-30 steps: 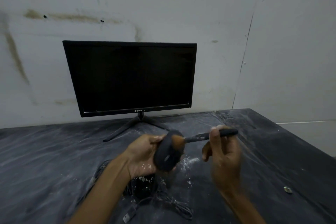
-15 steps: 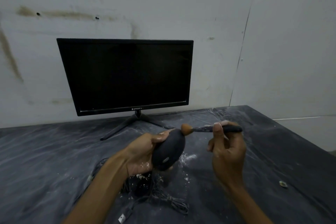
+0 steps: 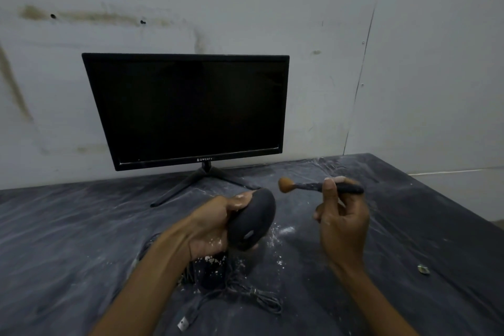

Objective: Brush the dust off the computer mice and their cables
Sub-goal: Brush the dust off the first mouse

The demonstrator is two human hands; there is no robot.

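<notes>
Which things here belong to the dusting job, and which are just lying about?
Job:
mouse, held in left hand
brush, held in right hand
cables with USB plug

Lying about:
monitor
small scrap on the table

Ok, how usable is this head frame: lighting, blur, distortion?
Head view: dim, flat light, so the mouse in the left hand blends into the dark table; only slight softness on the right hand and brush; wide-angle bending tilts the monitor edges; no glare on its screen.
</notes>
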